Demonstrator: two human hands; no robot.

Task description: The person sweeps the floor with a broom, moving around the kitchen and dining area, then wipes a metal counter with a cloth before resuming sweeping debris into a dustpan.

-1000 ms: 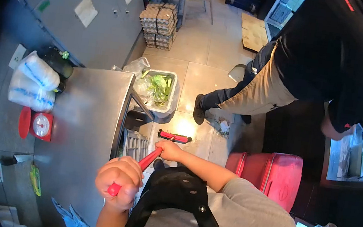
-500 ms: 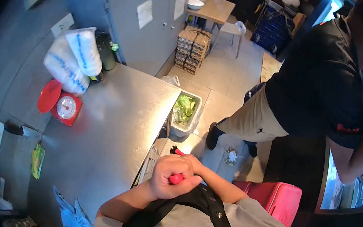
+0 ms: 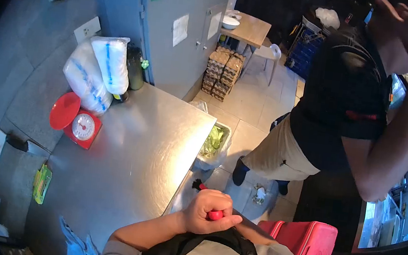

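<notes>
My left hand (image 3: 210, 211) is wrapped round the red handle (image 3: 215, 214) of what looks like a broom, its rounded end poking up between thumb and fingers. Beyond the knuckles, black bristles (image 3: 199, 184) show beside a short red piece. My right forearm (image 3: 255, 231) comes in from the right to the same handle; its hand is mostly hidden behind the left one. Both hands are close in front of my chest, beside the corner of a steel table (image 3: 127, 169).
On the table stand a red dial scale (image 3: 83, 128), plastic-wrapped white packs (image 3: 88, 75) and a dark bottle (image 3: 135, 68). A lined bin (image 3: 214, 144) of green leaves sits past its edge. A person in black (image 3: 338, 93) stands ahead on the right, near a red container (image 3: 307, 242).
The view has shifted, so the table and scale appear lower and farther right. My right hand is now more hidden behind the left. The other person's arm has lifted.
</notes>
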